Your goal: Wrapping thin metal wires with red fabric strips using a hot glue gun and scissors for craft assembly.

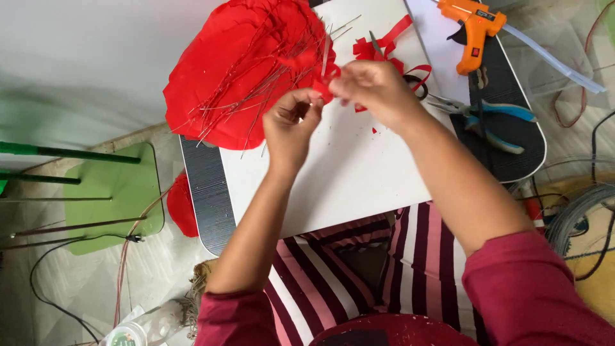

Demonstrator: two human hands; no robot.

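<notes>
Both hands work above the white sheet (346,173). The left hand (291,128) and right hand (378,90) pinch a small red paper piece (328,86) between fingertips; firm, even pressure would keep it aligned. Left of it lies a wire pile (256,83); right, scissors (410,80), pliers (493,122) and glue gun (475,32).

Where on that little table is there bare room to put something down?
Bare white sheet lies near the lap, below both hands. Crowded: wires on the red paper far left, red scraps behind the hands, pliers and glue gun to the right.
</notes>
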